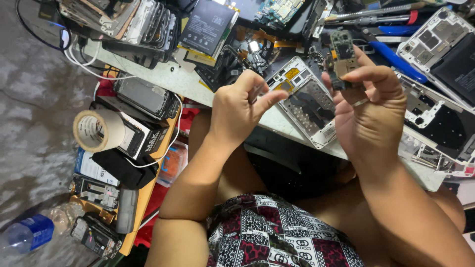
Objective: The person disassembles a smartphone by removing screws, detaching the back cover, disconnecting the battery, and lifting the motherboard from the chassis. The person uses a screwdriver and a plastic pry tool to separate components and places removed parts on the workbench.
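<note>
From the head view, the right hand (368, 106) lifts a small circuit board (343, 59) above the bench (168, 79), fingers clamped on its lower edge so the face stays exposed. The left hand (237, 109) pinches a thin metal tool (257, 92), fingers closed around it, tip aimed toward the board. An open white phone frame (307, 104) lies just below, within reach.

Right hand (368, 106) pinches a circuit board (342, 58); left hand (237, 111) grips a thin tool (257, 92)

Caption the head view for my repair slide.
Right hand lifts a phone circuit board; left hand pinches a thin metal tool.
</note>
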